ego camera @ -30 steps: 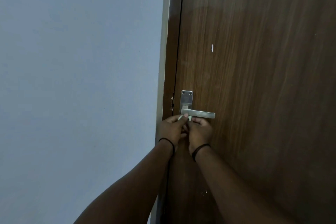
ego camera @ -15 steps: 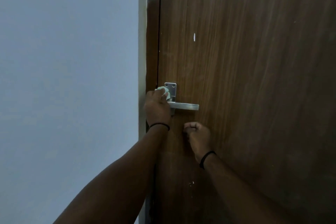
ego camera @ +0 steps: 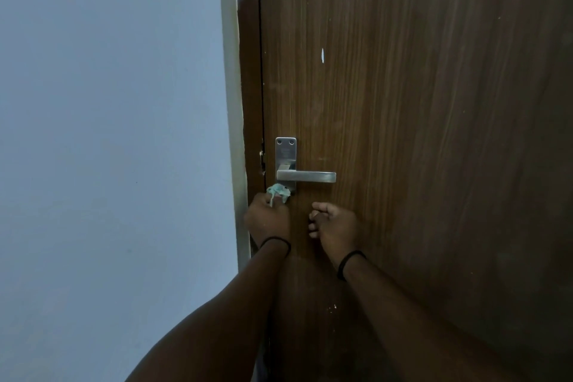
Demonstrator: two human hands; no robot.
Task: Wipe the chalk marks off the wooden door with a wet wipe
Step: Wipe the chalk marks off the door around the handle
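Wooden door (ego camera: 418,133) fills the view beyond both sets of fingers, one white chalk mark (ego camera: 322,55) left well above them. The left hand (ego camera: 268,220) grips the bunched wet wipe (ego camera: 278,191), which sticks out past its fingertips just under the metal handle (ego camera: 305,176). The right hand (ego camera: 333,226) is curled, apparently holding nothing. Wiping low by the handle could snag the wipe and miss the mark overhead.

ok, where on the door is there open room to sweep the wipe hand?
Open: door right of the lever, and above the plate around the white mark. Crowded: below the lever, where left hand with wipe and right hand sit.
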